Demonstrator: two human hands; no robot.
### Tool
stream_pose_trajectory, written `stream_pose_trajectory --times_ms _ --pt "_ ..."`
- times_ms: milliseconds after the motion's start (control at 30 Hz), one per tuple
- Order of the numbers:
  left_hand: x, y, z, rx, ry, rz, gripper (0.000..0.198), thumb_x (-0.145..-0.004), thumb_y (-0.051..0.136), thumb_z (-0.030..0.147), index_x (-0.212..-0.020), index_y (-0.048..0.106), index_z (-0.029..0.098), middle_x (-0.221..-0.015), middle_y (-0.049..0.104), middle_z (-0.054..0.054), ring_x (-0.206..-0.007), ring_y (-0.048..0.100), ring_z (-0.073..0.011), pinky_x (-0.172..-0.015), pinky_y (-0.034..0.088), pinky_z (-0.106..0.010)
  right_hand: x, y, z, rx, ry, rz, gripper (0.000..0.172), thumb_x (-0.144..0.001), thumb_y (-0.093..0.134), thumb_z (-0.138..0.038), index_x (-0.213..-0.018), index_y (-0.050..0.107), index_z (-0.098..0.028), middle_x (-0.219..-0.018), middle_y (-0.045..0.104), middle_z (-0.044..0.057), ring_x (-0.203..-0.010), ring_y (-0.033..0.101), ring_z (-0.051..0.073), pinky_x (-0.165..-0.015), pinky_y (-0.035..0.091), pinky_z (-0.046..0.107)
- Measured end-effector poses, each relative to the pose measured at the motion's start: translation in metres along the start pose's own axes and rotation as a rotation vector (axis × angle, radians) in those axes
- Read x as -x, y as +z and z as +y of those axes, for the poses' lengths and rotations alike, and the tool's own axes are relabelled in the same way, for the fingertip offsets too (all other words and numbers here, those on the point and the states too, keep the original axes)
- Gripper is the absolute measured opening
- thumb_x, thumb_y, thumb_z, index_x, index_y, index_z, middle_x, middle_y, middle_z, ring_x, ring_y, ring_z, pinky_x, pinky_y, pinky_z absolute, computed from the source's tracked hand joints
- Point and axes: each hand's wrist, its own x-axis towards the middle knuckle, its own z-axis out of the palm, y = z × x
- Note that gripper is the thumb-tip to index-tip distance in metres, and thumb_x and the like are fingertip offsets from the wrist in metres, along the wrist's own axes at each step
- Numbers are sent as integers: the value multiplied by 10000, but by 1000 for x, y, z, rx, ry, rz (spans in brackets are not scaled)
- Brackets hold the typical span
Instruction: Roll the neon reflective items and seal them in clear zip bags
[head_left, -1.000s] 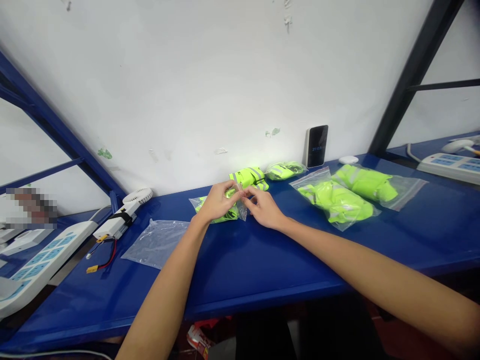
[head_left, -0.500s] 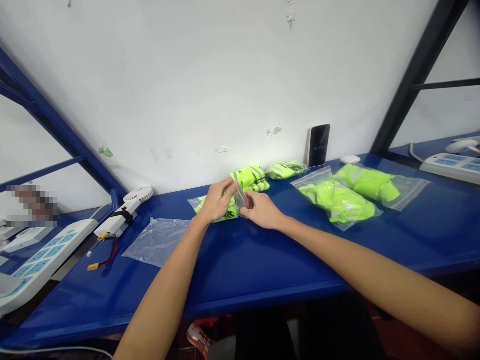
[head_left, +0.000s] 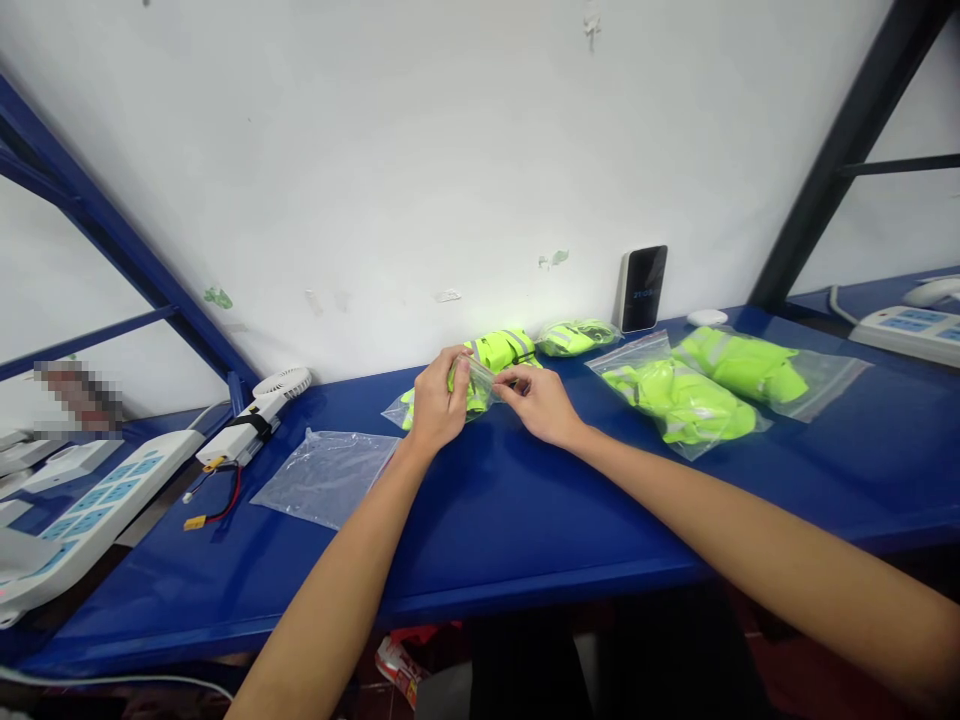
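Note:
My left hand point(head_left: 442, 400) is closed on a clear zip bag point(head_left: 478, 372) with a folded neon-yellow reflective vest inside; part of the bag is hidden behind that hand. The fingers of my right hand point(head_left: 541, 402) pinch the bag's open-end edge at its right corner. Just behind the bag lies a folded yellow vest point(head_left: 504, 348) with grey reflective strips. To the left of my left forearm, a flat clear zip bag point(head_left: 322, 480) rests on the blue table point(head_left: 517, 530).
Bagged yellow vests point(head_left: 679, 405) lie at the right, and another bagged vest point(head_left: 577, 337) is by the wall. A clock-like device point(head_left: 645, 290) leans there. At left are a small white fan point(head_left: 281, 383), a battery pack with wires point(head_left: 238, 440) and a power strip point(head_left: 97, 515).
My right hand has shifted slightly right along the bag's edge, and its fingers are more extended. My left hand has turned a little, still gripping the bag. The view has shifted slightly.

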Motion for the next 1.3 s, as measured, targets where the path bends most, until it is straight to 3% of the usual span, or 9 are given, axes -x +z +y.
stream_pose_trajectory --times_ms 133,333,533,600,767,900,1033,1167,1300 --pt "-2 -4 -1 -26 12 11 327 -984 339 377 -988 605 186 -912 681 -46 -799 620 -149 -789 452 -257 -1 -3 -2 43 -65 -30 151 -843 612 -248 -882 749 -197 -884 751 44 -718 639 176 -676 455 291" --pt "-3 -9 -4 -58 4 25 330 -978 344 384 -967 606 184 -856 672 -33 -723 599 -136 -728 441 -241 -2 -6 -5 63 -112 -61 149 -855 609 -253 -873 750 -207 -866 747 43 -726 638 178 -684 459 296" --pt "-5 -12 -6 -45 -30 56 327 -976 354 384 -952 610 181 -797 657 -15 -681 579 -128 -704 433 -237 -3 -12 -4 -142 -40 -91 181 -854 543 -230 -909 711 -192 -864 731 25 -697 661 165 -673 494 278" --pt "-4 -11 -6 -43 -23 43 323 -976 356 378 -945 610 181 -800 659 -17 -689 585 -130 -711 433 -238 -3 -13 -3 -159 -23 -161 219 -835 492 -161 -886 704 -184 -791 712 13 -638 652 152 -642 487 267" --pt "-3 -6 -5 -47 52 -116 310 -975 354 367 -950 607 190 -875 683 -43 -781 619 -158 -758 430 -262 1 -11 -1 0 -114 -315 280 -812 478 -104 -899 728 -194 -770 703 5 -624 617 137 -640 454 257" --pt "-5 -6 -6 -59 42 -155 320 -979 342 373 -951 603 190 -843 669 -37 -761 610 -157 -733 420 -257 3 -10 -3 130 -210 -254 309 -857 478 -127 -1022 721 -224 -910 724 27 -769 637 172 -708 440 274" --pt "-7 -7 -7 -89 65 -227 311 -984 341 353 -914 594 187 -781 641 -22 -705 581 -147 -684 388 -251 2 -14 -4 352 -166 -199 300 -852 501 -141 -1043 711 -239 -927 720 44 -801 627 211 -698 405 289" --pt "-8 -6 -8 -132 78 -273 317 -987 332 344 -867 580 186 -745 619 -14 -671 554 -144 -647 355 -253 1 -19 -4 497 -190 -443 289 -862 492 -165 -1065 685 -235 -898 705 53 -806 623 213 -663 369 276" --pt "-9 -7 -8 -142 77 -286 335 -989 320 351 -860 582 186 -748 621 -18 -674 550 -146 -645 346 -255 3 -20 -6 557 -224 -618 308 -898 474 -218 -1172 613 -243 -1036 681 63 -907 622 218 -680 357 266"
